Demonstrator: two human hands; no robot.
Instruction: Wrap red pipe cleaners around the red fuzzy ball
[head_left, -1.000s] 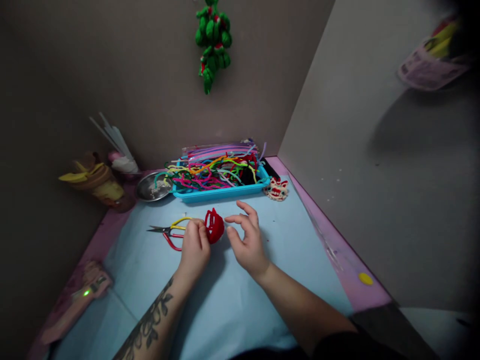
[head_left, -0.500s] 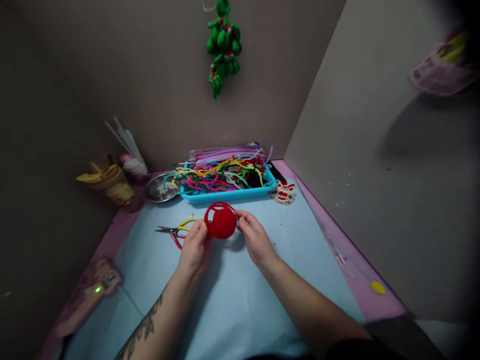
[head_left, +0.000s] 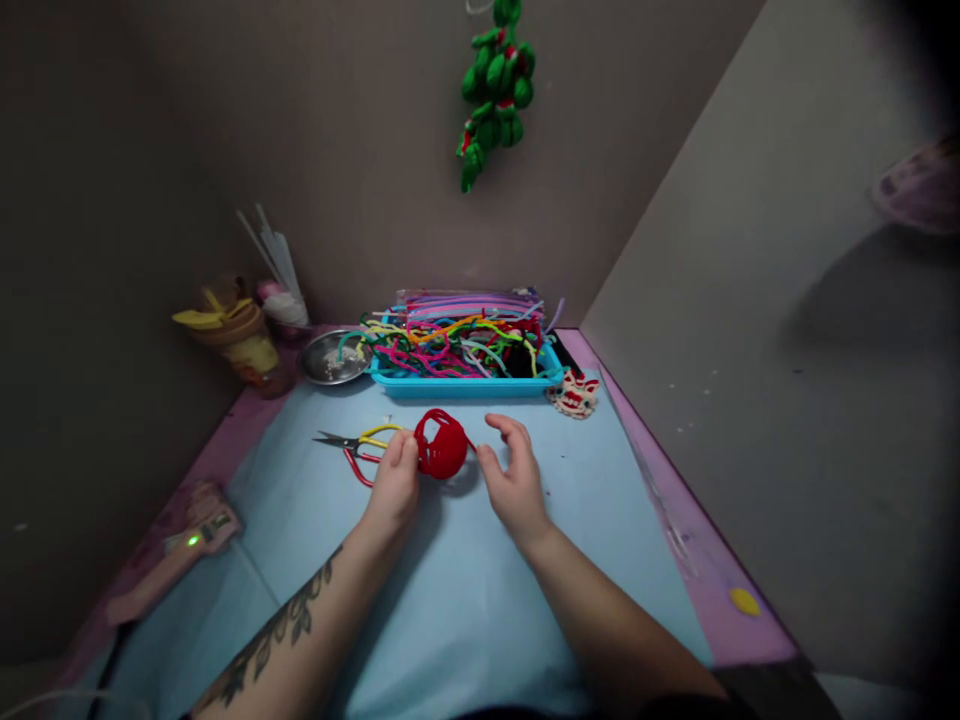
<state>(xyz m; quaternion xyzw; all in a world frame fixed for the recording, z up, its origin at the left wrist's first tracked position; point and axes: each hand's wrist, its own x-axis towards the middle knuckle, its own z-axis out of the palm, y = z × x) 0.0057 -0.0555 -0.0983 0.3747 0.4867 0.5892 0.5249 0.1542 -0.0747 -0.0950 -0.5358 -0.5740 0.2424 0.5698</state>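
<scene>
Between thumb and fingers my left hand [head_left: 397,478] grips a red pipe-cleaner ball [head_left: 445,450] by its looped left side. It looks like a rounded red mass with open loops at the upper left. A short red strand sticks out on its right, reaching toward my right thumb; whether they touch I cannot tell. My right hand [head_left: 516,480] is beside it, thumb and fingers spread apart. Just left of my left hand lie scissors [head_left: 352,445] with one yellow and one red handle, blades apart, partly covered by that hand.
Behind stands a blue tray [head_left: 465,386] heaped with colourful pipe cleaners. Left of it are a metal bowl [head_left: 334,358] and a brown pot [head_left: 244,335]. A pink glue gun [head_left: 187,560] lies at left; a cream-and-red lion-like face piece [head_left: 574,396] sits right of the tray.
My right fingers have opened and come away from the red ball's right side. My left hand keeps hold of it. The whole view has shifted slightly.
</scene>
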